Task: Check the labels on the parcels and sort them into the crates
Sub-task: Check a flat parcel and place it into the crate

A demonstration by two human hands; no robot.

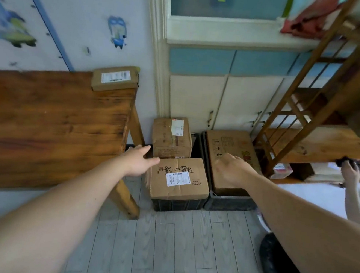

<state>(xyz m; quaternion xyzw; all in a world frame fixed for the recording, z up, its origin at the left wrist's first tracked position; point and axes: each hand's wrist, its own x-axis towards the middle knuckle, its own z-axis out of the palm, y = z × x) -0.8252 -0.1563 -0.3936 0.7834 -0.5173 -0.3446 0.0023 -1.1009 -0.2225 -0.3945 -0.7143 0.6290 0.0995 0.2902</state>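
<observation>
Head view: left hand (138,162), right hand (231,170) spread, empty, flanking parcel (180,192); white barcode label (177,179), black handwritten characters.

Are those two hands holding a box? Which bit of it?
Nothing is held. The left hand is open beside the front box, the right hand is spread open over the big box; no fingers curl round either.
</observation>
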